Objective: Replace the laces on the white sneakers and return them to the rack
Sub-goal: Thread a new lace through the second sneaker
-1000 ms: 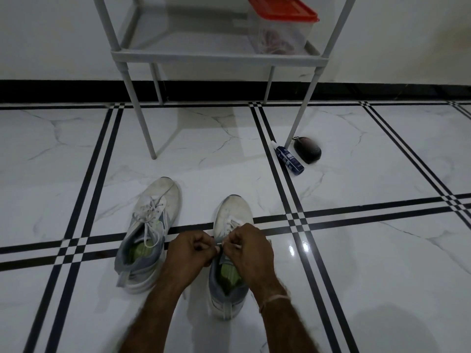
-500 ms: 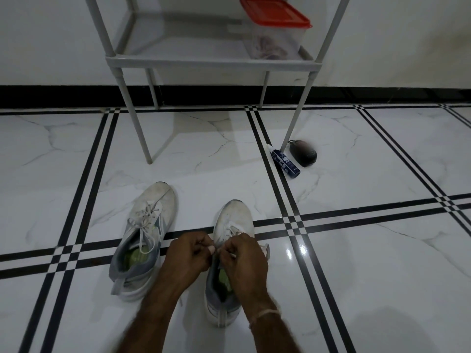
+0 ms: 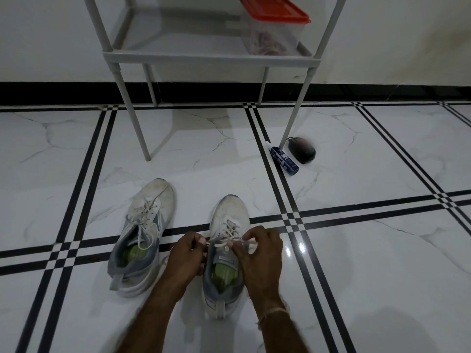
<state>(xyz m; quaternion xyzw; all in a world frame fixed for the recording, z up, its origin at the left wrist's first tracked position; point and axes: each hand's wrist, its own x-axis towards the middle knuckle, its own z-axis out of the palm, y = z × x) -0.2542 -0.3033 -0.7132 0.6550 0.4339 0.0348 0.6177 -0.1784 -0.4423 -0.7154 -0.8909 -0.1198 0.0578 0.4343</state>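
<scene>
The white marble floor [image 3: 356, 250], crossed by paired black stripes, carries two white sneakers side by side, toes toward the wall: the left sneaker [image 3: 145, 233] and the right sneaker [image 3: 229, 217], a little apart. A grey rack [image 3: 209, 58] stands on the floor by the wall. Just beside its front right leg lie a blue bottle [image 3: 283, 159] and a dark rounded object [image 3: 302, 150]. A red-lidded clear box [image 3: 272, 31] sits on the rack's shelf.

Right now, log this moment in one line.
left hand: pinches lace | right hand: pinches lace | worked sneaker: on floor

Sneakers: two, one lace [image 3: 224, 242] apiece; first sneaker [image 3: 230, 217] between the hands, second sneaker [image 3: 153, 197] beside the left hand [image 3: 184, 258]. Hands: two, counting the right hand [image 3: 262, 253]. Beyond them: one rack [image 3: 209, 57], one red-lidded container [image 3: 272, 31], one blue bottle [image 3: 283, 159], one dark round object [image 3: 302, 150].
</scene>
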